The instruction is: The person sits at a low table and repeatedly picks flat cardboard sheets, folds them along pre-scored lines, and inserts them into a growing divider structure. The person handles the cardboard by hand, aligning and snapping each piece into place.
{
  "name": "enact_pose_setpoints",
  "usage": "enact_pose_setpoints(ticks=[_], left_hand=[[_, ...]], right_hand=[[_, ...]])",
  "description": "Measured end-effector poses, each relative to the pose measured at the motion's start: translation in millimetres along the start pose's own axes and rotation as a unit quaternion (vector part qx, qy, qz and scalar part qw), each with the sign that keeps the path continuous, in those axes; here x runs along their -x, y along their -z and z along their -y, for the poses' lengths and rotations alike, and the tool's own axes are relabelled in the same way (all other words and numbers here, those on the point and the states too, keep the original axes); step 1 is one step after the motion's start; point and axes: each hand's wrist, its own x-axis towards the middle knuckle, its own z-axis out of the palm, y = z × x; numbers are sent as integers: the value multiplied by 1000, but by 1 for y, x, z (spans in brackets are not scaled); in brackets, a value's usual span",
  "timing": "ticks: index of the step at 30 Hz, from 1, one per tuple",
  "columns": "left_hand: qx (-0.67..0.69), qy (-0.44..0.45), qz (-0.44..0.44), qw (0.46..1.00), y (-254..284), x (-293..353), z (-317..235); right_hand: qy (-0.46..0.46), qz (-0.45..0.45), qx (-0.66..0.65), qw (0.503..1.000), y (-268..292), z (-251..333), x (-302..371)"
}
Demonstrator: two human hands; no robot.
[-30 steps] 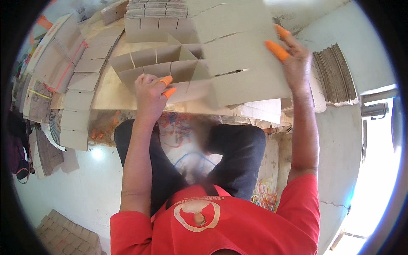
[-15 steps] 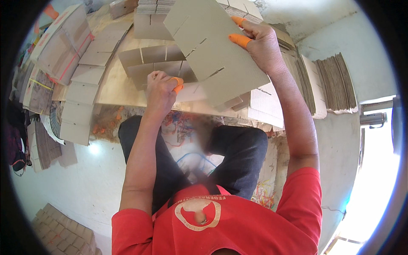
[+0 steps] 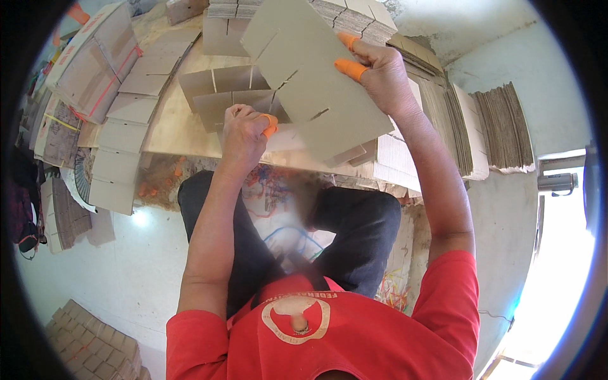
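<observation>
A large slotted cardboard sheet slants over the work table, held along its right edge by my right hand, which wears orange finger covers. To its left, my left hand, also with an orange cover, is closed on the near edge of smaller slotted cardboard strips that stand on edge. The big sheet's slots lie across the tops of these strips, and its left edge overlaps them. My left fingertips are partly hidden behind the knuckles.
The wooden table carries a row of cardboard pieces and a carton at left. Stacks of slotted cardboard stand at the back, more stacks at right. A bundle of cardboard partitions sits on the floor at lower left.
The big sheet and my right hand have shifted slightly left. My left hand has moved a little to the right, still on the strips.
</observation>
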Motion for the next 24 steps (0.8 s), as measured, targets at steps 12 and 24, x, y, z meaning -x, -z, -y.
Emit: enact_pose_setpoints(ticks=[12,24], left_hand=[[10,-11,13,1000,1,-1,-2],[19,-7,18,1000,-1,-2,-5]], right_hand=[[-24,1,-2,1000,-6,13,12],[80,94,54,991,-74,-25,15]])
